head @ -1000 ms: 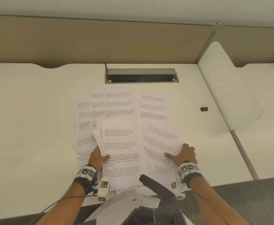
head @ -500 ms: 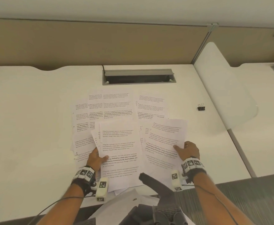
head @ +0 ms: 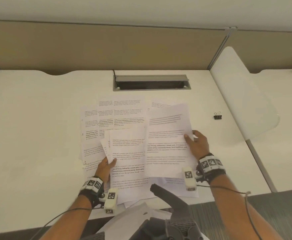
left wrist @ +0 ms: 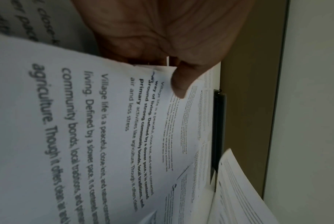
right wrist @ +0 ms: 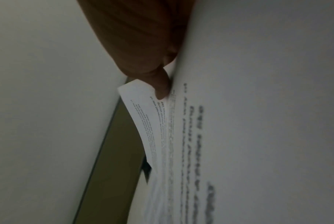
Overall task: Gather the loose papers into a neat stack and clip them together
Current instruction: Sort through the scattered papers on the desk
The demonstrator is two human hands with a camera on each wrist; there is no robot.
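Several printed white sheets (head: pixel 117 116) lie spread and overlapping across the middle of the white desk (head: pixel 29 127). My left hand (head: pixel 107 164) pinches the left edge of a small bunch of sheets (head: pixel 127 153) near the front, thumb on top; the thumb (left wrist: pixel 179 81) and the sheets (left wrist: pixel 108 121) show in the left wrist view. My right hand (head: pixel 196 142) pinches the right edge of a lifted, blurred sheet (head: pixel 167 141), which hangs above the others; the right wrist view shows the thumb (right wrist: pixel 160 89) on that paper (right wrist: pixel 248 121). A black binder clip (head: pixel 217 116) stands alone to the right.
A grey cable hatch (head: pixel 150 82) with its lid up sits in the desk behind the papers. A tan partition (head: pixel 107 47) runs along the back. A translucent white divider panel (head: pixel 242 94) stands at the right. A dark chair part (head: pixel 169 200) juts over the front edge.
My right hand has lifted its sheet off the desk and carried it up and away from me. The left hand has kept its pinch on the front bunch.
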